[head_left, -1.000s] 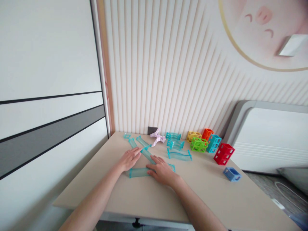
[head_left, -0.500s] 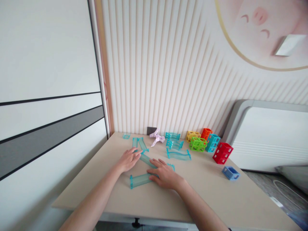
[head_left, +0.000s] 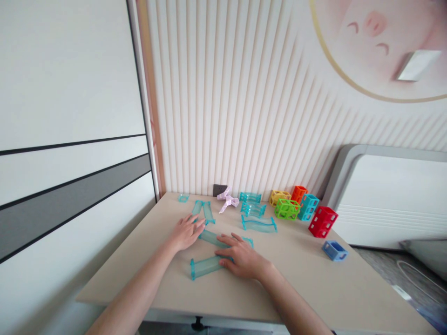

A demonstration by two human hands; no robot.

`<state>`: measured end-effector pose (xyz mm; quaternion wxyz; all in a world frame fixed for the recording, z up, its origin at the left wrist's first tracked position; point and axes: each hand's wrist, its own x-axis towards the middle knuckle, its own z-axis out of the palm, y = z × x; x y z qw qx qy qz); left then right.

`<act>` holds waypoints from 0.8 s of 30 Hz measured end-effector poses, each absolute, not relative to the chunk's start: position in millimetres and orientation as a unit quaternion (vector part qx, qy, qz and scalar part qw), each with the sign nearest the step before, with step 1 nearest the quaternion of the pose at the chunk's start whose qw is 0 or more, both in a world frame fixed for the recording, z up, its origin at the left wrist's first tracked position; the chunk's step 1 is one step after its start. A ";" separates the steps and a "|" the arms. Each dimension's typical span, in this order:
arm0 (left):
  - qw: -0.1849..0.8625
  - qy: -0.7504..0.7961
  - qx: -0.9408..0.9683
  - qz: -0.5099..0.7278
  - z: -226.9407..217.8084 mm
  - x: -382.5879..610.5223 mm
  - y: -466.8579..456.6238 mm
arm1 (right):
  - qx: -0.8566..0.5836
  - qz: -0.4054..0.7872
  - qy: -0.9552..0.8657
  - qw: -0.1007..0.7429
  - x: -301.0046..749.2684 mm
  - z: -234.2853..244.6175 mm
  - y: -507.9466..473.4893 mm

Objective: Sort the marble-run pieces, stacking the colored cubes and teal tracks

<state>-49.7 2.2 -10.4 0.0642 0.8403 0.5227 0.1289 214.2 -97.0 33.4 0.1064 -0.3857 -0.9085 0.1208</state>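
Observation:
My left hand (head_left: 187,232) lies low with its fingers spread, its fingertips at the near ends of two translucent teal track pieces, a left one (head_left: 197,208) and a right one (head_left: 209,212). Over two more teal pieces rests my right hand (head_left: 241,256), fingers stretched and apart. Its fingers cover part of the upper track piece (head_left: 210,237) and the right end of the lower track piece (head_left: 206,267). Whether the left fingertips press on the pieces, I cannot tell.
Further back are a pink three-armed piece (head_left: 228,200), stacked teal pieces (head_left: 253,209) and a curved teal track (head_left: 259,224). To the right stand green (head_left: 287,209), red (head_left: 323,222) and blue (head_left: 335,250) block frames. The table (head_left: 167,288) meets the ribbed wall.
The upper track piece under my right hand has turned nearer to level and its left end has shifted left. The lower piece slid slightly nearer me. The left-hand pieces changed angle.

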 end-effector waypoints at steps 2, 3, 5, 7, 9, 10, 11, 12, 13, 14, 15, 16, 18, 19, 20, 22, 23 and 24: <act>0.060 0.527 0.837 0.135 -12.8 -48.9 -0.2 | -0.392 0.103 -0.905 0.126 211.2 26.9 -95.2; 0.060 0.528 0.836 0.138 -13.5 -48.6 -1.3 | -0.396 0.091 -0.904 0.134 209.2 23.6 -93.9; 0.057 0.528 0.834 0.150 -12.8 -48.8 -1.7 | -0.398 0.069 -0.903 0.146 205.5 17.9 -91.0; 0.044 0.533 0.826 0.176 -8.1 -50.4 3.1 | -0.393 0.049 -0.905 0.153 204.0 15.2 -88.3; 0.014 0.544 0.815 0.200 0.5 -53.7 15.5 | -0.387 0.033 -0.907 0.160 206.1 16.2 -86.2; -0.003 0.551 0.809 0.205 5.6 -56.1 24.8 | -0.389 0.027 -0.906 0.164 208.8 17.9 -85.5; -0.020 0.556 0.807 0.199 10.7 -59.0 35.7 | -0.395 0.023 -0.903 0.167 212.5 19.9 -85.0; -0.027 0.564 0.802 0.195 15.3 -62.5 47.7 | -0.403 0.019 -0.899 0.170 217.2 22.0 -84.8; -0.030 0.575 0.795 0.192 19.0 -66.3 60.3 | -0.412 0.016 -0.895 0.172 222.9 23.9 -84.8; -0.033 0.587 0.787 0.188 21.6 -70.4 73.0 | -0.421 0.015 -0.890 0.173 229.3 25.4 -85.1; -0.035 0.599 0.779 0.183 22.8 -74.8 85.0 | -0.430 0.014 -0.886 0.174 236.4 26.4 -85.7; -0.035 0.610 0.771 0.177 22.9 -79.2 96.0 | -0.438 0.014 -0.882 0.175 244.0 26.8 -86.6; -0.033 0.631 0.758 0.161 19.4 -87.6 114.1 | -0.450 0.017 -0.875 0.178 259.3 26.7 -89.5; -0.029 0.639 0.753 0.153 16.4 -91.2 121.1 | -0.456 0.022 -0.871 0.181 266.4 26.5 -91.4; -0.024 0.647 0.748 0.145 12.7 -94.3 126.8 | -0.461 0.029 -0.867 0.184 272.8 26.5 -93.6; -0.010 0.660 0.740 0.129 4.0 -98.2 135.0 | -0.471 0.049 -0.861 0.187 282.1 27.0 -97.9; -0.003 0.665 0.737 0.121 -0.5 -99.1 137.7 | -0.475 0.062 -0.857 0.187 284.8 27.5 -99.7; 0.004 0.669 0.735 0.115 -4.8 -99.3 139.8 | -0.480 0.076 -0.854 0.188 286.1 28.0 -101.2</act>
